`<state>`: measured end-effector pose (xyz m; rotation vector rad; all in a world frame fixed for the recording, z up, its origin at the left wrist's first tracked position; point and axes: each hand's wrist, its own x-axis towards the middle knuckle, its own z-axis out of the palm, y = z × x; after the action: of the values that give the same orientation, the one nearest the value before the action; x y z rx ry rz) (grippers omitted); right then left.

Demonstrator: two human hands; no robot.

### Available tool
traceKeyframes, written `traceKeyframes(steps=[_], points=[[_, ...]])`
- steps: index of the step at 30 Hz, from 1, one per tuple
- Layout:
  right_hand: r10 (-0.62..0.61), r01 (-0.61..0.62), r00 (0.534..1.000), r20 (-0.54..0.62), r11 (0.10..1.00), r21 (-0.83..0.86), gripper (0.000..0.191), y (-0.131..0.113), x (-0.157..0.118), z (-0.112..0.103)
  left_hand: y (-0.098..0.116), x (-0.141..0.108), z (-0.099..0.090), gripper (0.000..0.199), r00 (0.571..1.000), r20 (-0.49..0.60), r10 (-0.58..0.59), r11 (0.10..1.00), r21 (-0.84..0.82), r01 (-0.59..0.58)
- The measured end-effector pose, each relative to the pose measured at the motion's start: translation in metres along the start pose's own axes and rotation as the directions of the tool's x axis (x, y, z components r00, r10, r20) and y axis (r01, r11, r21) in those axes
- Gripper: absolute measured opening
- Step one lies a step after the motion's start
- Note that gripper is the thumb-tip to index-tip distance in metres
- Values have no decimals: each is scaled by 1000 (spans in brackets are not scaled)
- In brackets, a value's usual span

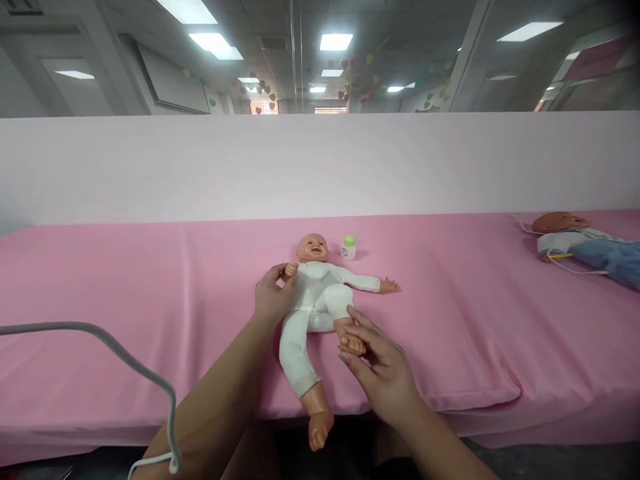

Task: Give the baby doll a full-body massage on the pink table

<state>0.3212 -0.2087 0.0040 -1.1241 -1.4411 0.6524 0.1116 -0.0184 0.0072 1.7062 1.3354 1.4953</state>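
A baby doll [316, 287] in a white suit lies face up on the pink sheet [125, 280], head away from me. My left hand [274, 291] pinches the doll's hand on the left side, beside its shoulder. The fingers of my right hand [383, 363] are closed round the doll's foot on the right side, and that leg is bent up. The other leg stretches towards me, its foot past the sheet's front edge. The doll's other arm lies stretched out to the right. Near its head stands a small bottle [349, 249] with a green cap.
A second doll [560, 223] with blue clothing and thin white tubes lies at the far right. A grey cable [115, 343] curves across the lower left by my left forearm. A white wall [320, 167] with glass above it stands behind the pink surface.
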Motion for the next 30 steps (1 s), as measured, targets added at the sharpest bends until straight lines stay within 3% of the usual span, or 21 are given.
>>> traceKeyframes(steps=[3,9,14,18,22,28,30], points=[[-29,28,999,-26,1000,-6,35,7,21,9,4,-3,1,31,991,106,78,984,153,-94],[-75,75,996,-58,997,-4,37,29,36,22,6,-3,2,30,971,191,143,971,162,-175],[-48,47,998,-34,999,-19,36,22,19,14,0,0,0,30,997,81,14,994,108,-23],[29,-29,1000,-7,998,-63,34,13,-18,0,-12,12,-7,24,989,-77,-126,983,-144,113],[37,-33,999,21,986,-161,35,15,-54,-12,-30,28,-17,22,909,-222,-353,886,-391,248],[-59,74,996,73,970,-233,39,31,-77,-19,-48,43,-28,13,710,-198,-676,648,-617,446],[-66,84,995,79,966,-244,38,35,-78,-19,-51,45,-29,12,685,-189,-703,622,-630,465]])
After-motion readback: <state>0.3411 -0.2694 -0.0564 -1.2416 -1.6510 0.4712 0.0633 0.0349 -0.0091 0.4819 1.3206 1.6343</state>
